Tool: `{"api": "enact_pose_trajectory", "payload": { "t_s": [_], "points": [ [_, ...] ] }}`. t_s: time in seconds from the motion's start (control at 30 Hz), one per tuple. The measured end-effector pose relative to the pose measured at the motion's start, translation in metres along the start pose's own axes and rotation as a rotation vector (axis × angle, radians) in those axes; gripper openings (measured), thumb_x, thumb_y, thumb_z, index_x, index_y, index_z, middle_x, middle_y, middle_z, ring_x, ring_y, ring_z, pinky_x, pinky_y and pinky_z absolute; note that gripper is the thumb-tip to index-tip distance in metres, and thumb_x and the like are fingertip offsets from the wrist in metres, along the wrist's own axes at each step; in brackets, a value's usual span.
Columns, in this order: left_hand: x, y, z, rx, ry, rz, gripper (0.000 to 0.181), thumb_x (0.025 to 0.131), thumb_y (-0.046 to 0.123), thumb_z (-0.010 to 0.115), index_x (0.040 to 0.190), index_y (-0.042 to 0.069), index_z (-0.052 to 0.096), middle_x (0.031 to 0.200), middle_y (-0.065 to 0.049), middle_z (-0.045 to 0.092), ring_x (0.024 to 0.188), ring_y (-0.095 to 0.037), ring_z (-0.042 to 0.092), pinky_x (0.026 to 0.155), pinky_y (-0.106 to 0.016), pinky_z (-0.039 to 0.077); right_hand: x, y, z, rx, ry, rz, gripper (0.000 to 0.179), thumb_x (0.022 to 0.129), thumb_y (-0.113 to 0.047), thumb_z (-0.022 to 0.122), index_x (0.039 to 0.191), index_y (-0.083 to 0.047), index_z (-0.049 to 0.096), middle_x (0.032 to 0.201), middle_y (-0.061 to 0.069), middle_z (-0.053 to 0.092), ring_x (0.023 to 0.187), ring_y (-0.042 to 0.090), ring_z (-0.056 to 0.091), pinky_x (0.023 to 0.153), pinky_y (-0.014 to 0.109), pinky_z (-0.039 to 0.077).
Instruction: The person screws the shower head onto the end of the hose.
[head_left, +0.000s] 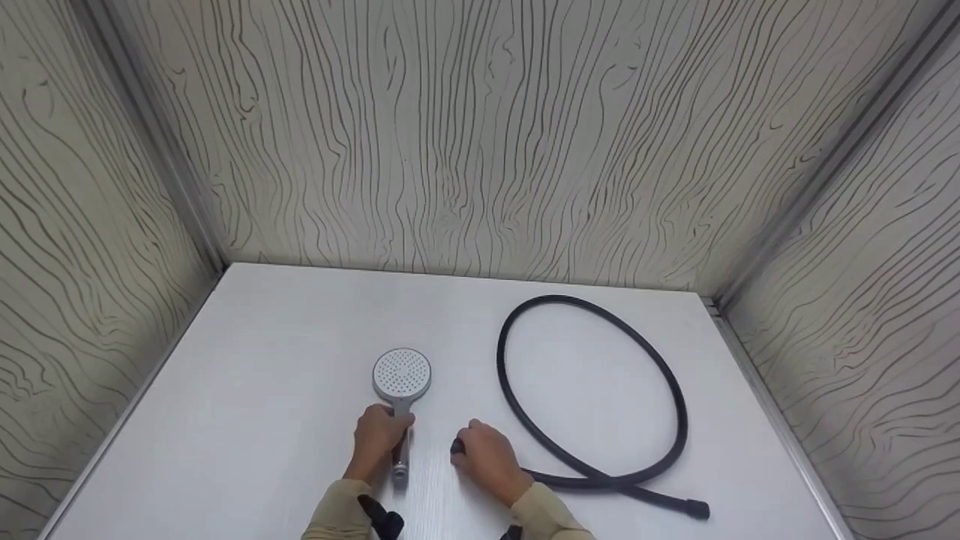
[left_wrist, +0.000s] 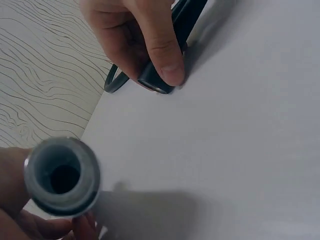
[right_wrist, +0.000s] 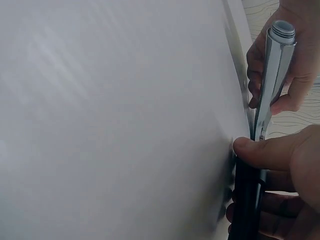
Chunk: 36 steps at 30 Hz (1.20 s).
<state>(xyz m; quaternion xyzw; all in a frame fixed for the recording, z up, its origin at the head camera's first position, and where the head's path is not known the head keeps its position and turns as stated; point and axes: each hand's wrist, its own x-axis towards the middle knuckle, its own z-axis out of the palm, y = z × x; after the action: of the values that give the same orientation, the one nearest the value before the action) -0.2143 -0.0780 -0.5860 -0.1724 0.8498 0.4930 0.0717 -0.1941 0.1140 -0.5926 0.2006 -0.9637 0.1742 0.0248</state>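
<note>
My left hand [head_left: 379,436] grips a hand shower head [head_left: 402,373] by its handle, spray face up, round head pointing away from me. The threaded end [right_wrist: 283,30] of the handle shows in the right wrist view, and its hollow opening [left_wrist: 65,178] faces the camera in the left wrist view. My right hand [head_left: 489,459] holds one end of a black shower hose [head_left: 681,409], thumb on top and fingers around it. That hose end [left_wrist: 159,82] shows its open rim. The two held parts are apart, side by side. Behind my right hand the hose lies in a large loop.
The hose's other end [head_left: 697,510] lies free on the white table [head_left: 285,360] at the right. Wood-grain patterned panels [head_left: 450,135] stand at the back and both sides, with metal strips at the corners.
</note>
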Motion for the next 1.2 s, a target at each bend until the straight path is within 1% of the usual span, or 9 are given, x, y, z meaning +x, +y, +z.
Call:
{"api": "enact_pose_trajectory", "payload": {
  "t_s": [0.2, 0.5, 0.57, 0.67, 0.8, 0.87, 0.97, 1.07, 1.2],
  "points": [
    [0.001, 0.000, -0.003, -0.078, -0.074, -0.026, 0.016, 0.081, 0.020, 0.065, 0.077, 0.005, 0.060, 0.064, 0.001, 0.052, 0.060, -0.012, 0.048, 0.053, -0.021, 0.040, -0.004, 0.001, -0.002, 0.000, -0.011, -0.011, 0.010, 0.080, -0.018, 0.075, 0.084, -0.010, 0.072, 0.070, -0.006, 0.053, 0.060, 0.004, 0.039, 0.053, 0.018, 0.034],
    [0.004, -0.002, -0.005, -0.220, -0.180, -0.063, 0.034, 0.083, 0.027, 0.067, 0.060, 0.018, 0.044, 0.059, 0.006, 0.042, 0.056, -0.008, 0.041, 0.052, -0.020, 0.035, -0.007, 0.000, -0.011, -0.007, 0.000, -0.057, 0.008, 0.082, -0.020, 0.074, 0.084, -0.014, 0.070, 0.069, -0.006, 0.058, 0.060, 0.003, 0.043, 0.054, 0.019, 0.036],
    [0.004, -0.001, -0.005, -0.254, -0.192, -0.075, 0.035, 0.082, 0.028, 0.068, 0.059, 0.018, 0.043, 0.059, 0.006, 0.040, 0.058, -0.009, 0.040, 0.054, -0.020, 0.035, -0.007, 0.001, -0.012, 0.018, -0.002, -0.046, 0.008, 0.082, -0.020, 0.074, 0.084, -0.013, 0.070, 0.069, -0.007, 0.058, 0.061, 0.003, 0.044, 0.055, 0.019, 0.038],
    [0.004, 0.000, -0.005, -0.286, -0.210, -0.108, 0.029, 0.082, 0.028, 0.068, 0.062, 0.016, 0.052, 0.062, 0.005, 0.041, 0.062, -0.010, 0.041, 0.057, -0.021, 0.036, -0.008, 0.002, -0.014, 0.049, -0.005, -0.026, 0.009, 0.083, -0.020, 0.074, 0.087, -0.013, 0.071, 0.072, -0.007, 0.061, 0.063, 0.002, 0.047, 0.057, 0.019, 0.040],
    [0.002, 0.002, -0.003, -0.339, -0.214, -0.140, 0.019, 0.081, 0.024, 0.068, 0.081, 0.005, 0.071, 0.074, 0.000, 0.054, 0.075, -0.015, 0.049, 0.065, -0.022, 0.042, -0.008, 0.004, -0.017, 0.090, 0.003, -0.003, 0.011, 0.085, -0.022, 0.072, 0.092, -0.013, 0.071, 0.076, -0.007, 0.063, 0.066, 0.000, 0.049, 0.058, 0.018, 0.041],
    [0.001, 0.004, -0.003, -0.353, -0.207, -0.124, 0.025, 0.081, 0.022, 0.068, 0.093, 0.000, 0.073, 0.083, -0.004, 0.060, 0.081, -0.018, 0.053, 0.069, -0.023, 0.044, -0.008, 0.004, -0.020, 0.108, 0.021, -0.009, 0.012, 0.086, -0.022, 0.072, 0.093, -0.012, 0.071, 0.076, -0.007, 0.063, 0.066, 0.001, 0.049, 0.057, 0.017, 0.040],
    [0.000, 0.008, -0.003, -0.395, -0.196, -0.095, 0.032, 0.079, 0.020, 0.070, 0.100, -0.004, 0.072, 0.088, -0.007, 0.065, 0.086, -0.020, 0.056, 0.073, -0.023, 0.045, -0.008, 0.004, -0.025, 0.121, 0.056, -0.032, 0.012, 0.086, -0.021, 0.072, 0.093, -0.012, 0.071, 0.077, -0.005, 0.064, 0.066, 0.001, 0.049, 0.057, 0.017, 0.039],
    [-0.003, 0.013, -0.004, -0.436, -0.189, -0.088, 0.028, 0.079, 0.019, 0.071, 0.097, -0.003, 0.071, 0.087, -0.006, 0.063, 0.087, -0.020, 0.055, 0.074, -0.024, 0.044, -0.009, 0.004, -0.028, 0.129, 0.082, -0.056, 0.011, 0.086, -0.020, 0.072, 0.093, -0.012, 0.071, 0.077, -0.004, 0.064, 0.065, 0.002, 0.049, 0.057, 0.017, 0.039],
    [-0.008, 0.019, -0.006, -0.469, -0.200, -0.078, 0.016, 0.083, 0.020, 0.069, 0.078, 0.006, 0.065, 0.078, -0.001, 0.053, 0.081, -0.018, 0.050, 0.070, -0.025, 0.042, -0.010, 0.004, -0.031, 0.149, 0.084, -0.060, 0.012, 0.087, -0.021, 0.071, 0.095, -0.012, 0.072, 0.077, -0.004, 0.064, 0.065, 0.001, 0.048, 0.057, 0.017, 0.040]
  ]
}}
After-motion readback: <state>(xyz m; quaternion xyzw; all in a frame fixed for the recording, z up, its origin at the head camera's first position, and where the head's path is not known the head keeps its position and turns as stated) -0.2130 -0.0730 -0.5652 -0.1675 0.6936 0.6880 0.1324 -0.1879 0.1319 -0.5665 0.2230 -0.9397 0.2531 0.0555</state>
